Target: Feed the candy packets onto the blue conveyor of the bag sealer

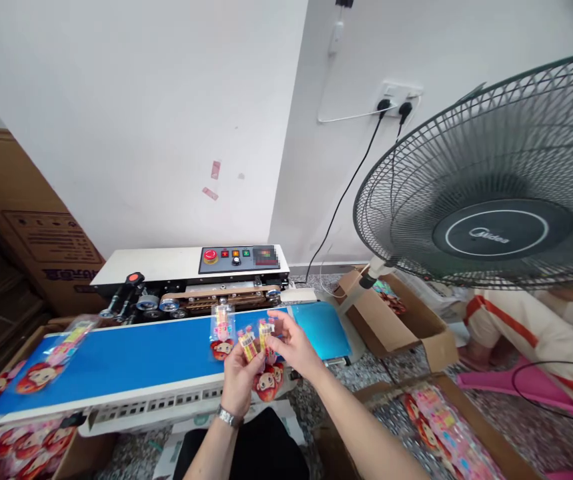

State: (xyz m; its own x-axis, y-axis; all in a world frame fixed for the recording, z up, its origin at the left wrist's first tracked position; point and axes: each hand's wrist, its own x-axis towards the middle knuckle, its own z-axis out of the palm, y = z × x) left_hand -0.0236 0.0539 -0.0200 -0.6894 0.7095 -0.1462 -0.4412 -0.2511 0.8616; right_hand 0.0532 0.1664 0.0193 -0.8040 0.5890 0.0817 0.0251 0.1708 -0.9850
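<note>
My left hand [239, 377], with a watch on its wrist, is closed around clear packets [266, 381] printed with a red-haired cartoon face. My right hand [293, 343] pinches the top of one of those packets, fingers curled. Both hands hover over the near right end of a blue conveyor belt [131, 357]. One packet [222, 332] stands on the belt just left of my hands, under the sealing machine [191, 277]. Another packet [49, 363] lies at the belt's far left end.
A large standing fan [496, 180] fills the right side. Open cardboard boxes [396, 317] sit on the floor beyond it; a box of packets [441, 427] lies at lower right. More packets pile at lower left [6, 447]. Another person's striped sleeve [516, 327] shows at right.
</note>
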